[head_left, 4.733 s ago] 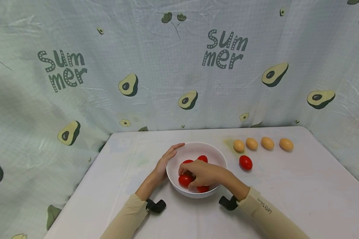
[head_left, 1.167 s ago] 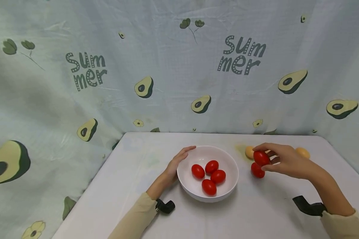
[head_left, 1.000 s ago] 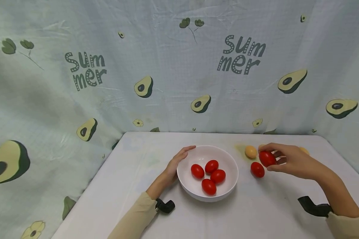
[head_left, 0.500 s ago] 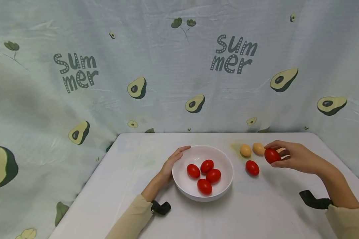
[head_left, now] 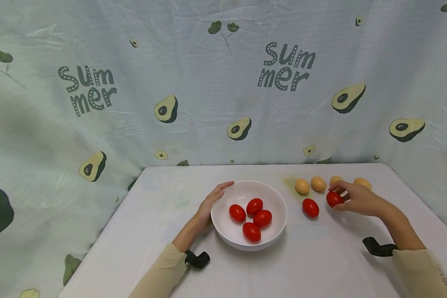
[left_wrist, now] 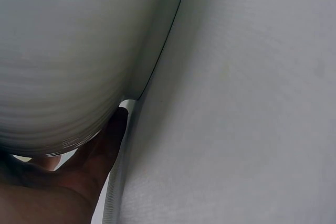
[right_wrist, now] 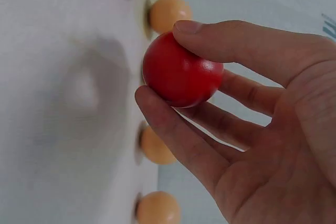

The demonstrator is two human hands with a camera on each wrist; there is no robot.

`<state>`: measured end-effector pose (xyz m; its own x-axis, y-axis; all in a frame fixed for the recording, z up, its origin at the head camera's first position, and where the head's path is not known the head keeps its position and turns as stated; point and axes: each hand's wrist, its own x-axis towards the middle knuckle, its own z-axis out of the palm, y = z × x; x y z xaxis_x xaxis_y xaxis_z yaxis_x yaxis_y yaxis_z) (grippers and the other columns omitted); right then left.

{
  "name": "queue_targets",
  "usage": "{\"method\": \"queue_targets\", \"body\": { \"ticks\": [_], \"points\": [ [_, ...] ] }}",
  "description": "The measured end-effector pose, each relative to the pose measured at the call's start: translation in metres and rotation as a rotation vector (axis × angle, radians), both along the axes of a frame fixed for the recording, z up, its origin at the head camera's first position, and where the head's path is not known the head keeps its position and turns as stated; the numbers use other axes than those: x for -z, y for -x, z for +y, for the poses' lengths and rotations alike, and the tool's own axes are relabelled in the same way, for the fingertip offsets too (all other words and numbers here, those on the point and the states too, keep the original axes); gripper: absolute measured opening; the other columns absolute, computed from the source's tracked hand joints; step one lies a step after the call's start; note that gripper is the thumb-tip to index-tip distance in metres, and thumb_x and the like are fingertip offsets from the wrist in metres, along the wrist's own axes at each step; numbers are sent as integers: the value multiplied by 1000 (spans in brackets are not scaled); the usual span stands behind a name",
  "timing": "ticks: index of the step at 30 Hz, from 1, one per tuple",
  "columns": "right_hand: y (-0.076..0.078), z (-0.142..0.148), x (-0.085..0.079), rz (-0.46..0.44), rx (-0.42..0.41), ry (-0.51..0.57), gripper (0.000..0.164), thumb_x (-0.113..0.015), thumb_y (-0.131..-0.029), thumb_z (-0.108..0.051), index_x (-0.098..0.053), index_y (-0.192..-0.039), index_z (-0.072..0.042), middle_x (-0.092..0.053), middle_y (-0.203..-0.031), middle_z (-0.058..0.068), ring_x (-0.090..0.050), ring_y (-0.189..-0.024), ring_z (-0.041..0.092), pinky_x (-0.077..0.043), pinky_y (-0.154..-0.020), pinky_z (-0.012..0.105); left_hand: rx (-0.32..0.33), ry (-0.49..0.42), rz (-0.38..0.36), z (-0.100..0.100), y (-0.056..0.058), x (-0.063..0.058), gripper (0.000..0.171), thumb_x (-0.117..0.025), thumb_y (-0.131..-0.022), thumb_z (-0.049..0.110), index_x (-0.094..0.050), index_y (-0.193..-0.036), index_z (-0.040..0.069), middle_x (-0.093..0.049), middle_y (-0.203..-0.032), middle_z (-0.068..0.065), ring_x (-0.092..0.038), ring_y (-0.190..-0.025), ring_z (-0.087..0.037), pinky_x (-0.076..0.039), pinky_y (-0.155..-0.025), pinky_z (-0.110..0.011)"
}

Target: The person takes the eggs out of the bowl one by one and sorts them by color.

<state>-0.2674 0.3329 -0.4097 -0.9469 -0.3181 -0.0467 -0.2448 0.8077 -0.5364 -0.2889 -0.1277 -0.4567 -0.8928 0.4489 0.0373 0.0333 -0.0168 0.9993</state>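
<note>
My right hand (head_left: 363, 200) pinches a glossy red egg (head_left: 334, 199) between thumb and fingertips, close over the table at the right. The right wrist view shows the thumb on one side of this red egg (right_wrist: 181, 72) and the fingers on the other. Just left of it lies another red egg (head_left: 311, 208). My left hand (head_left: 206, 207) rests against the left side of a white bowl (head_left: 247, 247), fingers stretched along its rim. Several red eggs (head_left: 251, 232) lie inside the bowl. In the left wrist view, the bowl's outer wall (left_wrist: 63, 66) hides part of that hand.
Several yellow-tan eggs (head_left: 302, 186) stand in a row near the back right of the white table (head_left: 301, 265). My right hand partly covers the two rightmost ones. A curtain (head_left: 201, 82) printed with avocados hangs behind the table's far edge.
My right hand has left the bowl with a red egg, passed over the one on the table, and lowered its egg to the right of that one. The left hand stays at the bowl.
</note>
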Motion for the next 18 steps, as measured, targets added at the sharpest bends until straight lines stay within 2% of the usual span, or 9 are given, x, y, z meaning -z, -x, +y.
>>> {"method": "queue_targets", "body": {
  "ticks": [7, 18],
  "points": [
    [0, -3, 9, -5, -7, -13, 49, -80, -86, -18, -59, -126, -1, -70, -115, 16, -64, -106, 30, -61, -83, 47, 5, 3, 10, 0, 0, 0, 51, -27, -111, 31, -39, -159, 18, -34, -168, -4, -35, -153, -28, -28, -128, -46],
    [0, -2, 8, -56, 10, -31, 55, -82, -84, -18, -58, -131, -1, -67, -121, 20, -62, -109, 34, -61, -85, 50, 3, 1, 2, 1, -1, -1, 52, -28, -110, 31, -39, -159, 18, -35, -167, -5, -36, -153, -28, -27, -129, -46]
  ]
}}
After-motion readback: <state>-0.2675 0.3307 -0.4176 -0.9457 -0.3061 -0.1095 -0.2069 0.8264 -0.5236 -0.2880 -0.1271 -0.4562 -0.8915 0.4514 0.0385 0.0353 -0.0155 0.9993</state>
